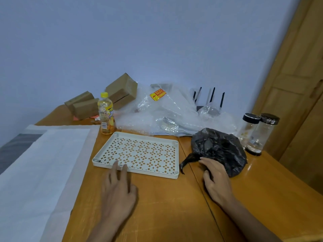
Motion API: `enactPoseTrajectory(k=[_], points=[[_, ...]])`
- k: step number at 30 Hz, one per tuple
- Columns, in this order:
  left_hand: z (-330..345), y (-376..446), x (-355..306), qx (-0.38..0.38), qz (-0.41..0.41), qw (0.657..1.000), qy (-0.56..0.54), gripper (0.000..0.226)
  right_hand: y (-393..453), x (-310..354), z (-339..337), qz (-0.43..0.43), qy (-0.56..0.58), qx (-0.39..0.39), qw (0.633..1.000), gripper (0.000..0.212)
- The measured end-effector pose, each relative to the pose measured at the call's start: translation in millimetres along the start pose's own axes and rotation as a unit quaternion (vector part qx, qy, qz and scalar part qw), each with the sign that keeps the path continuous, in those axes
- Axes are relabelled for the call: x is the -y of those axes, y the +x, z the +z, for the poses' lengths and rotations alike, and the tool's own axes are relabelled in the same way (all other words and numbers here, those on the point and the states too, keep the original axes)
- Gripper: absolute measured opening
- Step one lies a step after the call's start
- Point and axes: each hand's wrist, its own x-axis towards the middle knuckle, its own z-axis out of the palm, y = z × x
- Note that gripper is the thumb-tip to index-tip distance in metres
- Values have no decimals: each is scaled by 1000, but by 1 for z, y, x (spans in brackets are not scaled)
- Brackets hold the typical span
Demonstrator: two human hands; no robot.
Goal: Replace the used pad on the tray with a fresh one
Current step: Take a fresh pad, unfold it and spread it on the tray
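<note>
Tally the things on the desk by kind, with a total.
Cardboard boxes: 3
Glass jars: 2
Drink bottle: 1
Perforated tray: 1
Black bag, under the right hand: 1
White pad: 1
Bubble wrap heap: 1
Total: 10

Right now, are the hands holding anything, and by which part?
The right hand grips the black plastic bag at its gathered neck. The left hand holds nothing; its straight fingers reach the tray.
</note>
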Motion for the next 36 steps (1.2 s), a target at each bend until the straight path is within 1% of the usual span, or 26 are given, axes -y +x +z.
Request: enactPoseTrajectory(k=[2,4,7,10,13,18,23,29,31,35,36], points=[[1,-1,0,1,13,1000,2,69,-2,16,4,-17,10,-21,1000,41],[2,-1,1,-4,20,1000,-6,67,-3,37,15,-57,-5,-17,998,39],[3,-1,3,-22,28,999,-22,63,-4,70,36,-112,-44,31,992,45],[4,-3,5,-33,39,998,-37,55,-5,91,62,-145,-74,74,984,40],[5,-3,6,-44,51,997,-48,47,0,104,81,-121,-84,84,985,35],[7,-3,10,-62,103,989,-84,32,8,124,97,-90,-111,99,985,47],[11,-1,9,-62,127,985,-96,31,8,121,99,-71,-101,106,987,53],[4,-4,7,-78,111,981,-140,32,8,122,101,-54,-89,106,989,59],[0,-4,6,-95,100,981,-138,32,9,123,100,-60,-100,99,988,54],[-12,-6,19,-120,63,987,-86,32,9,128,97,-63,-105,98,988,29],[-16,-4,27,-126,45,988,-77,31,8,128,97,-67,-103,99,987,29]])
